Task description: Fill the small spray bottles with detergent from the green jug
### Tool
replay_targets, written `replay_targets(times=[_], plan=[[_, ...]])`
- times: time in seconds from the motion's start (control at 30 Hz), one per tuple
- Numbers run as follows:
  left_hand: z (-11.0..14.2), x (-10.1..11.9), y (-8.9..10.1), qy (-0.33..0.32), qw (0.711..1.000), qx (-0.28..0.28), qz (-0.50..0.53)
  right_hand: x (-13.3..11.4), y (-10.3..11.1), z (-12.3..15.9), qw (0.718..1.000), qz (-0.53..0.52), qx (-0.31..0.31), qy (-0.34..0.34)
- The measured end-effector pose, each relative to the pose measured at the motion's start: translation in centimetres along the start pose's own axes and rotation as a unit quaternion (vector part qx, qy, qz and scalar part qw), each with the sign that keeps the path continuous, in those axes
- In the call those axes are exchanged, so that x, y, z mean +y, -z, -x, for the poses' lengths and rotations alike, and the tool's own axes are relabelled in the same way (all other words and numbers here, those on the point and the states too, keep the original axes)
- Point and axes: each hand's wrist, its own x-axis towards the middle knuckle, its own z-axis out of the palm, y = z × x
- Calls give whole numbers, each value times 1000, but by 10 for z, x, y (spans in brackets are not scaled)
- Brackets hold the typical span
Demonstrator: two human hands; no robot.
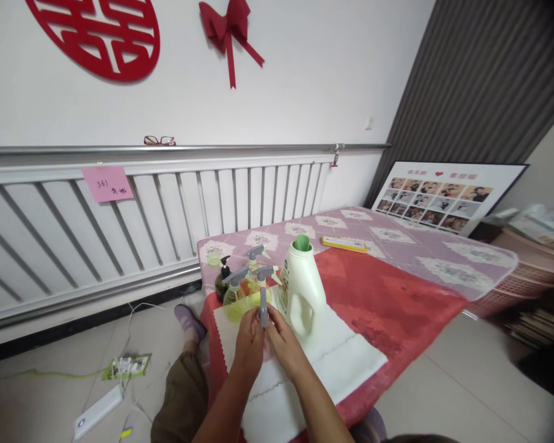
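My left hand [249,337] and my right hand [284,344] meet at the front of the table, both closed around a grey spray trigger head [263,307]. What is below the trigger head is mostly hidden by my fingers. Just beyond them stand several trigger spray bottles [234,294] with grey heads and yellowish liquid. A dark pump bottle [221,284] is at their left. To the right of my hands is a large pale green jug [308,277], upright, with a green piece [301,243] in its open mouth.
A white cloth [337,363] lies over a red cloth [383,295] on the patterned tabletop [397,234]. A yellow-edged case [344,244] sits behind the jug. A radiator [240,197] runs along the wall. A power strip [99,412] and cables are on the floor at left.
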Motion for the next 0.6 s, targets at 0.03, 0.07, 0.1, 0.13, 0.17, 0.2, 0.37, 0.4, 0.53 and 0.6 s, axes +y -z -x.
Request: replay_targets(times=[0.03, 0.07, 0.1, 0.13, 0.17, 0.2, 0.37, 0.4, 0.53, 0.6], plan=[[0, 0, 0, -7, 1000, 0, 2, -1, -1, 0, 1000, 8, -1, 0], [0, 0, 0, -15, 1000, 0, 3, -2, -2, 0, 1000, 16, -3, 1], [0, 1, 0, -22, 1000, -1, 4, -3, -3, -1, 1000, 24, -4, 2], [0, 1, 0, -26, 1000, -3, 7, -5, -4, -1, 1000, 31, -6, 3], [0, 1, 0, -28, 1000, -6, 9, -6, -5, -1, 999, 36, -8, 4], [0, 1, 0, -29, 999, -8, 11, -8, -5, -1, 999, 40, -9, 5], [2, -2, -1, -40, 999, 7, 17, -12, -6, -1, 999, 52, -11, 10], [3, -2, -1, -42, 999, 11, 13, -12, -6, -1, 998, 54, -10, 12], [5, -8, -4, -28, 999, 36, 1, -10, -9, -3, 998, 63, 10, 19], [6, -12, -7, -11, 999, 49, 5, -7, -11, -5, 997, 69, 27, 19]])
